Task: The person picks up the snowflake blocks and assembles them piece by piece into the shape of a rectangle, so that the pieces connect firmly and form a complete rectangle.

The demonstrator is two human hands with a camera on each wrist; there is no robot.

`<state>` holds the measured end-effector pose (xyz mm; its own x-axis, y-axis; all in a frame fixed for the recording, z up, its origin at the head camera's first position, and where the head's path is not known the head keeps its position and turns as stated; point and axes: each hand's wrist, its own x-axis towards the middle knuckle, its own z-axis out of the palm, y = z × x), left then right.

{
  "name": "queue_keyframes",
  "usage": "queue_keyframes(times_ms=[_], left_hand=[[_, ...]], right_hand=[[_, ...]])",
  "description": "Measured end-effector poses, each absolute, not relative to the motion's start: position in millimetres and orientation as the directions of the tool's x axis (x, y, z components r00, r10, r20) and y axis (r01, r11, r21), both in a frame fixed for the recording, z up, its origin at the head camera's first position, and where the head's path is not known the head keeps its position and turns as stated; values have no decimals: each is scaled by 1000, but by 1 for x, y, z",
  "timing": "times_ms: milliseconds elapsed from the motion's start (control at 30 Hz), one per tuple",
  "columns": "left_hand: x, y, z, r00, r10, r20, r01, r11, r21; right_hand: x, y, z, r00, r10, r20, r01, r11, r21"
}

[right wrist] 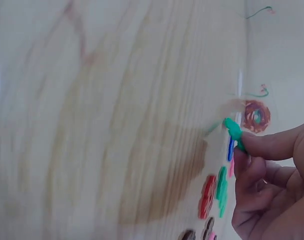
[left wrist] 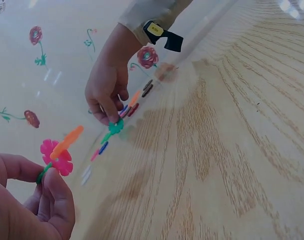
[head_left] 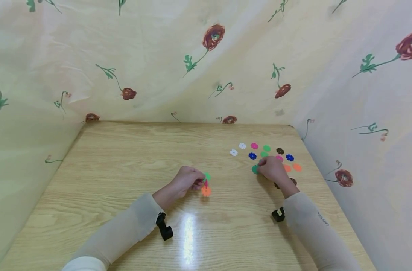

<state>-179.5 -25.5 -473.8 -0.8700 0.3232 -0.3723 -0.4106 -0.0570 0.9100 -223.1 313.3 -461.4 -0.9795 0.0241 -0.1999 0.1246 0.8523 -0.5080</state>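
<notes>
My left hand [head_left: 185,180] pinches a green flower-shaped disc [left wrist: 43,172] between thumb and forefinger. Joined to it are a pink flower disc [left wrist: 63,164] and an orange one [head_left: 206,191], the three forming a small chain held above the table. Over on the right, my right hand [head_left: 273,169] grips a teal-green flower disc [right wrist: 234,131] by its edge with thumb and fingertips. Several loose flower discs lie around and behind that hand, among them a blue disc [head_left: 252,156] and a light green disc [head_left: 266,148]. Some are partly hidden by the hand.
Two white discs [head_left: 234,152] lie at the left of the loose group, orange discs [head_left: 297,167] and brown discs [head_left: 280,151] towards its right. The wooden table [head_left: 131,150] meets flower-printed cloth [head_left: 158,67] at its back and sides. Each wrist carries a black strap mount [head_left: 165,229].
</notes>
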Motion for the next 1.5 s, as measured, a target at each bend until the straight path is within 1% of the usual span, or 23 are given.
queue_keyframes(times_ms=[200, 467, 733, 800, 967, 1133, 1300, 1500], left_hand=[[-178, -24, -473, -875, 326, -358, -396, -56, 917], [-178, -23, -473, -877, 329, -351, -389, -55, 920], [-179, -21, -473, -873, 331, -357, -393, -45, 919], [-179, -20, -473, -871, 330, -364, -399, -43, 916], [-180, -20, -473, -873, 323, -367, -395, -25, 918], [-180, -19, -473, -879, 306, -366, -385, -4, 923], [-179, -18, -471, -881, 294, -371, -387, 5, 922], [-180, -18, -469, -884, 279, -375, -391, -2, 921]], right_hand=[[-223, 300, -457, -978, -19, -205, 114, 779, -616], [-228, 270, -458, -977, -63, -202, 113, 653, -749], [-230, 239, -467, -968, -144, -205, 73, 621, -780], [-231, 232, -470, -963, -181, -201, 60, 584, -810], [-231, 215, -477, -935, -306, -178, 35, 422, -906], [-230, 199, -479, -901, -392, -184, 68, 292, -954], [-226, 188, -481, -860, -463, -214, 149, 172, -974], [-225, 182, -488, -839, -501, -212, 176, 119, -977]])
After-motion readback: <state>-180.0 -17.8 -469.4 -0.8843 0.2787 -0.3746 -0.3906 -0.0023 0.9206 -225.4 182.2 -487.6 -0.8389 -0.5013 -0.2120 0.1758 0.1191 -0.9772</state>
